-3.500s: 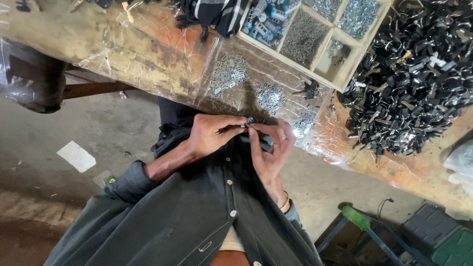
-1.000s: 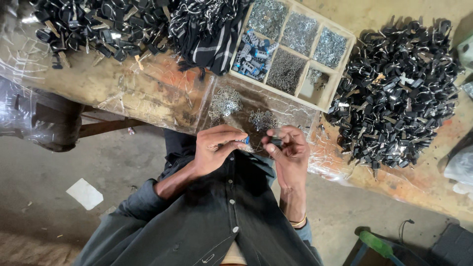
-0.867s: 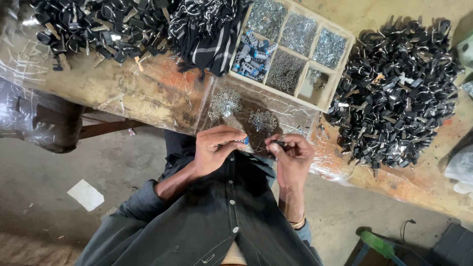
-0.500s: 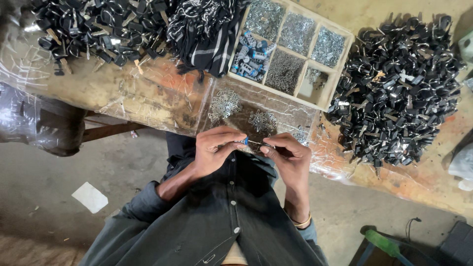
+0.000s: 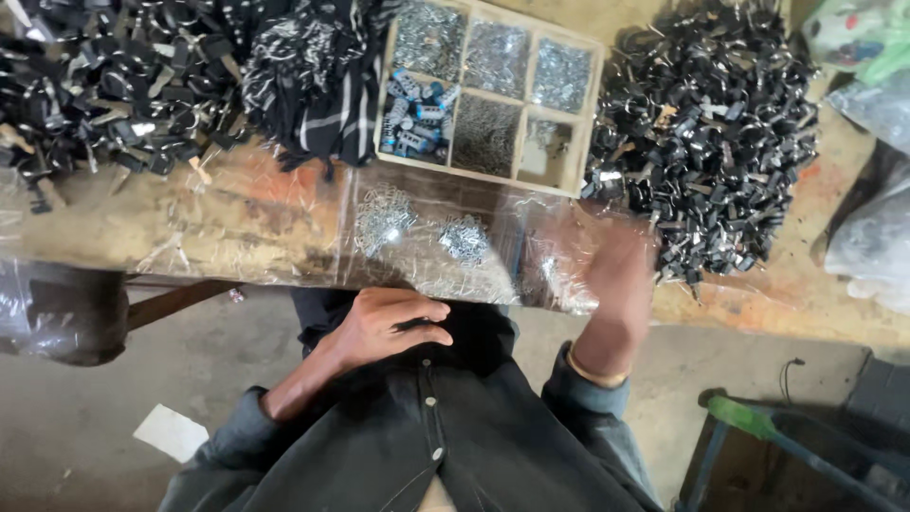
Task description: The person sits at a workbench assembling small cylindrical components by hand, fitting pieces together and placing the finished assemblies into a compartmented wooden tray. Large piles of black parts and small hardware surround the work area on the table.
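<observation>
My left hand [image 5: 389, 327] rests low against my dark jacket, fingers curled around a small black part [image 5: 414, 324]. My right hand [image 5: 621, 275] is a motion blur over the clear plastic sheet [image 5: 531, 265], close to the near edge of the big right heap of black clips [image 5: 711, 133]. Whether it holds anything cannot be told. Two little piles of silver metal pieces [image 5: 384, 218] [image 5: 464, 237] lie on the plastic between my hands and a wooden compartment tray [image 5: 595, 114].
The tray holds silver hardware and blue pieces. Another heap of black clips [image 5: 95, 85] and a black striped cloth [image 5: 313, 76] sit at the back left. Plastic bags [image 5: 57, 313] [image 5: 872, 237] hang at both sides. A green-handled tool [image 5: 749, 422] and white paper [image 5: 171, 431] lie on the floor.
My hands were together working a small part in front of my chest. Now the right hand has swung out towards the right heap, and the left hand stays by my jacket.
</observation>
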A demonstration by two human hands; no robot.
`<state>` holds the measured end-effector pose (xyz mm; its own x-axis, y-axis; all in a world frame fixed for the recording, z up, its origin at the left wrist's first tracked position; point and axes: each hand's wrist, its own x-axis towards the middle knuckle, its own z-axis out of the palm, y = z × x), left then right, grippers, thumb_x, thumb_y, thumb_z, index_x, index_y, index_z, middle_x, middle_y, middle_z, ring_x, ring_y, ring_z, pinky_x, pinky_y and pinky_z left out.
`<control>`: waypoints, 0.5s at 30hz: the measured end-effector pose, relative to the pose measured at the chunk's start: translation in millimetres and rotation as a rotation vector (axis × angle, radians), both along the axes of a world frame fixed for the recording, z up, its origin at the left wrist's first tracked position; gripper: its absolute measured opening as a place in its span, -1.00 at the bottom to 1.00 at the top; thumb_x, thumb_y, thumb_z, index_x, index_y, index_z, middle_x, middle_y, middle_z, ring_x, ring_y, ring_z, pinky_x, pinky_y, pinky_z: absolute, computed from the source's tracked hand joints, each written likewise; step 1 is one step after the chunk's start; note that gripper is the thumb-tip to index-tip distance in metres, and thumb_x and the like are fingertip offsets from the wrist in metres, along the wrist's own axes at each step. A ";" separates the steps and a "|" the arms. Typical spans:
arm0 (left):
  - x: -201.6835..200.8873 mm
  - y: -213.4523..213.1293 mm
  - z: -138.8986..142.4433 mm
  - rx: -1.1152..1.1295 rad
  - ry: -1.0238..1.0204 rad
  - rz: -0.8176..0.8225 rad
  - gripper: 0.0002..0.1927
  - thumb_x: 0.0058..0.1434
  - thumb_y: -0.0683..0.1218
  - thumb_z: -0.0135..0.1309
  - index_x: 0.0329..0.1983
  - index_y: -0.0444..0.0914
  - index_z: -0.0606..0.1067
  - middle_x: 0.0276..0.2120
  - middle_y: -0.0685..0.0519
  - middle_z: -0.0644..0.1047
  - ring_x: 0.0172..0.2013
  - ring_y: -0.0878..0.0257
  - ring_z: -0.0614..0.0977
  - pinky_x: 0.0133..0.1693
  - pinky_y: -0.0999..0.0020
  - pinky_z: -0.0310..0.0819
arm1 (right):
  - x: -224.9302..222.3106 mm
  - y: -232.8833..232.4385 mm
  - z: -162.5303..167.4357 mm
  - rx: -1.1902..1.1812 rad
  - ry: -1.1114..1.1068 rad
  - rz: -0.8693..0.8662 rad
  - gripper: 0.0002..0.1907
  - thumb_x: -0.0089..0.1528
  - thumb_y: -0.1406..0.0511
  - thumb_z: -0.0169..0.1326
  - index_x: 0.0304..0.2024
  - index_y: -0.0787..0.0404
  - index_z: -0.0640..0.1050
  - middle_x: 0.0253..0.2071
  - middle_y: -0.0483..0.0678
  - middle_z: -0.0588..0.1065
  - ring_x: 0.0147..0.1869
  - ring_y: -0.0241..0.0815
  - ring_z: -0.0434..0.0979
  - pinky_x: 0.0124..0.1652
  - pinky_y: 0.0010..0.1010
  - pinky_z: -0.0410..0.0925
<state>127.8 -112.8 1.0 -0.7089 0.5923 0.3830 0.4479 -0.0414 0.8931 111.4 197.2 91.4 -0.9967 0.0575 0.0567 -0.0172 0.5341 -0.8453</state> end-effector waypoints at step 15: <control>-80.2 -1.8 47.0 -0.327 0.280 0.195 -0.81 0.33 0.00 0.22 -0.12 -0.20 0.62 -0.18 0.06 0.68 -0.31 0.24 0.72 -0.34 0.37 0.62 | 31.3 52.4 -43.6 0.007 -0.093 -0.512 -0.84 0.35 0.31 0.26 -0.11 0.30 0.63 -0.33 0.06 0.52 -0.34 -0.29 0.39 -0.35 -0.48 0.24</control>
